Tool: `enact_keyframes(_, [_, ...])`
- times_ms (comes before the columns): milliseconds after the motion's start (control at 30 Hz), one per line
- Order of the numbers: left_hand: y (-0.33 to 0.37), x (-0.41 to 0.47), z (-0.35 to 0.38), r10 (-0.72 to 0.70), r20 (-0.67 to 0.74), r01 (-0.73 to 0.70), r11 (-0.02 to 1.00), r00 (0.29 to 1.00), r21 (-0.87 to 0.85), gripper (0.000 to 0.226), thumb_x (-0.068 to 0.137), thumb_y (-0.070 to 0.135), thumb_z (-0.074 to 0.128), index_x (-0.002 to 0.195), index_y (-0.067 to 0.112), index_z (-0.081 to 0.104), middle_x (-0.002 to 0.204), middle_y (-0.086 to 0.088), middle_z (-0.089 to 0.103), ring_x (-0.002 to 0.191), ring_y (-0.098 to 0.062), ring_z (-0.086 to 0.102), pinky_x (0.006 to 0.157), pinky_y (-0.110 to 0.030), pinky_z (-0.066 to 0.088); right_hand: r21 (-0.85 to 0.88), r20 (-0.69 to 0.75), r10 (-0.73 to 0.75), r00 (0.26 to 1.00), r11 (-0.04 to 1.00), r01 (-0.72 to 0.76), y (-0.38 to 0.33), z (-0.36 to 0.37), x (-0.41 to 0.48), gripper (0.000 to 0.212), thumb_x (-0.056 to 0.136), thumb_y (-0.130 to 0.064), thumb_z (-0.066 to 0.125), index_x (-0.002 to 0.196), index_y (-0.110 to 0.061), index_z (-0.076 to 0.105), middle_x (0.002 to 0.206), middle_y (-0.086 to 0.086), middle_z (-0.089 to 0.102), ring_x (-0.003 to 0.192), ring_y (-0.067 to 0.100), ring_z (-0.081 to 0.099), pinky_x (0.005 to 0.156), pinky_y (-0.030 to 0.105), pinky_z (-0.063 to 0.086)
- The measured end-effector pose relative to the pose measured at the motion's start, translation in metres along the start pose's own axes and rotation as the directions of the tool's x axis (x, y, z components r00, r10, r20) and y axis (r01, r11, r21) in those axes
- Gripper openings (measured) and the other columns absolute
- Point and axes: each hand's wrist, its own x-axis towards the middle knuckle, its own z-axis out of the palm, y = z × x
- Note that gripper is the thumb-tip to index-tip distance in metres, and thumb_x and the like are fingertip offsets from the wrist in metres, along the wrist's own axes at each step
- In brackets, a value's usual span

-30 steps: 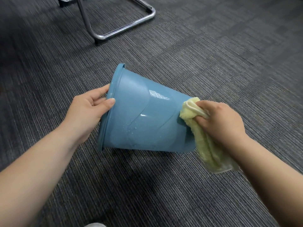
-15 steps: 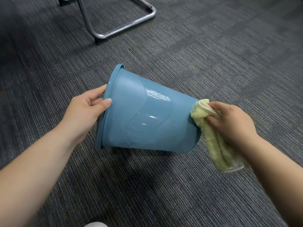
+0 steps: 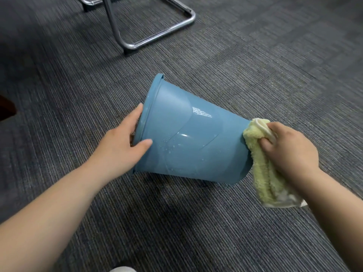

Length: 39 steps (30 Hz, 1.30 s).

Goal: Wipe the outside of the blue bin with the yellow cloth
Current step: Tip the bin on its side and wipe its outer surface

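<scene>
— Where is the bin?

— The blue bin (image 3: 188, 146) is on its side low over the grey carpet floor (image 3: 255, 65), mouth to the person's left and base to their right. I can't tell whether its lower edge touches the carpet. Water droplets (image 3: 170, 148) bead on the near wall.

— And the cloth?

— The yellow cloth (image 3: 263, 169) is bunched against the base end, with its tail hanging beside the bin. The right hand (image 3: 290, 152) grips it, fingers (image 3: 265, 143) curled tight round the wad.

— The other hand?

— The left hand (image 3: 119, 148) holds the rim, thumb pressed on the outer wall and the other fingers hooked over the edge into the mouth.

— Anything else?

— A chrome chair frame (image 3: 157, 34) stands on the carpet, well apart beyond the bin.
</scene>
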Motion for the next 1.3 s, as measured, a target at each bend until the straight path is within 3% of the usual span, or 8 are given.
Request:
enact_keyframes(100, [-0.003, -0.002, -0.004, 0.039, 0.138, -0.037, 0.999, 0.99, -0.018, 0.083, 0.082, 0.012, 0.055, 0.113, 0.064, -0.003, 0.112, 0.01, 0.049, 0.101, -0.008, 0.048, 0.093, -0.021, 0.03, 0.022, 0.011, 0.022, 1.0, 1.0, -0.022, 0.002, -0.002, -0.001, 0.018, 0.08, -0.02, 0.054, 0.095, -0.01, 0.055, 0.089, 0.018, 0.063, 0.081, 0.036, 0.054, 0.058, 0.034, 0.031])
enact_keyframes(200, [-0.006, -0.001, -0.006, 0.06, 0.136, -0.046, 0.993, 0.989, -0.109, 0.083, 0.083, 0.007, 0.055, 0.11, 0.067, 0.004, 0.099, 0.007, 0.06, 0.087, -0.004, 0.056, 0.087, -0.025, 0.037, 0.046, 0.033, 0.015, 0.999, 0.999, -0.016, 0.001, -0.004, -0.003, 0.018, 0.08, -0.02, 0.055, 0.095, -0.012, 0.056, 0.087, 0.016, 0.063, 0.078, 0.033, 0.053, 0.057, 0.033, 0.031])
enact_keyframes(433, [-0.015, 0.0, -0.007, 0.104, 0.207, -0.025, 0.935, 0.973, -0.354, 0.08, 0.081, -0.006, 0.051, 0.118, 0.057, 0.018, 0.081, 0.035, 0.066, 0.084, 0.009, 0.062, 0.074, -0.005, 0.046, 0.106, 0.05, 0.005, 0.999, 0.994, -0.01, 0.002, -0.01, -0.009, 0.018, 0.08, -0.021, 0.055, 0.097, -0.015, 0.058, 0.087, 0.014, 0.065, 0.074, 0.03, 0.051, 0.057, 0.033, 0.032])
enact_keyframes(600, [-0.01, -0.001, -0.005, 0.109, 0.198, -0.036, 0.94, 0.974, -0.341, 0.08, 0.08, -0.004, 0.053, 0.117, 0.059, 0.02, 0.094, 0.024, 0.064, 0.084, 0.009, 0.061, 0.081, -0.011, 0.046, 0.181, -0.014, 0.051, 0.999, 0.982, -0.048, -0.006, -0.015, 0.007, 0.023, 0.08, -0.022, 0.054, 0.102, -0.014, 0.056, 0.092, 0.017, 0.065, 0.084, 0.036, 0.056, 0.062, 0.034, 0.035])
enact_keyframes(700, [-0.004, 0.0, -0.004, 0.15, 0.197, -0.084, 0.948, 0.969, -0.307, 0.081, 0.08, -0.002, 0.055, 0.111, 0.065, 0.024, 0.101, 0.02, 0.059, 0.09, 0.012, 0.059, 0.081, -0.006, 0.043, 0.168, 0.069, 0.046, 0.997, 0.984, -0.057, -0.022, -0.015, 0.025, 0.026, 0.081, -0.023, 0.053, 0.106, -0.016, 0.055, 0.099, 0.015, 0.064, 0.091, 0.036, 0.055, 0.067, 0.036, 0.036])
enact_keyframes(1000, [-0.01, -0.003, -0.005, 0.147, 0.195, -0.085, 0.952, 0.97, -0.294, 0.086, 0.079, -0.001, 0.057, 0.104, 0.075, 0.024, 0.098, 0.018, 0.063, 0.089, 0.003, 0.062, 0.085, -0.018, 0.045, 0.283, 0.069, -0.272, 0.96, 0.928, 0.242, -0.078, -0.023, 0.021, 0.028, 0.077, -0.026, 0.06, 0.105, -0.025, 0.058, 0.104, 0.004, 0.065, 0.098, 0.027, 0.055, 0.069, 0.029, 0.032])
enact_keyframes(1133, [-0.011, 0.0, -0.006, 0.136, 0.191, -0.071, 0.947, 0.972, -0.312, 0.083, 0.079, -0.002, 0.056, 0.109, 0.068, 0.024, 0.094, 0.018, 0.063, 0.082, 0.009, 0.061, 0.078, -0.006, 0.045, 0.138, 0.084, -0.206, 0.975, 0.971, 0.193, -0.051, -0.021, 0.023, 0.023, 0.079, -0.023, 0.057, 0.102, -0.021, 0.059, 0.099, 0.011, 0.066, 0.093, 0.031, 0.056, 0.065, 0.032, 0.032])
enact_keyframes(1300, [-0.009, 0.003, -0.006, 0.108, 0.192, -0.043, 0.948, 0.975, -0.314, 0.081, 0.08, 0.0, 0.057, 0.111, 0.066, 0.021, 0.096, 0.017, 0.063, 0.086, 0.002, 0.062, 0.087, -0.02, 0.043, 0.073, 0.097, -0.081, 0.992, 0.995, 0.074, -0.028, -0.018, 0.019, 0.021, 0.078, -0.022, 0.057, 0.099, -0.019, 0.06, 0.094, 0.013, 0.065, 0.086, 0.032, 0.055, 0.063, 0.032, 0.033])
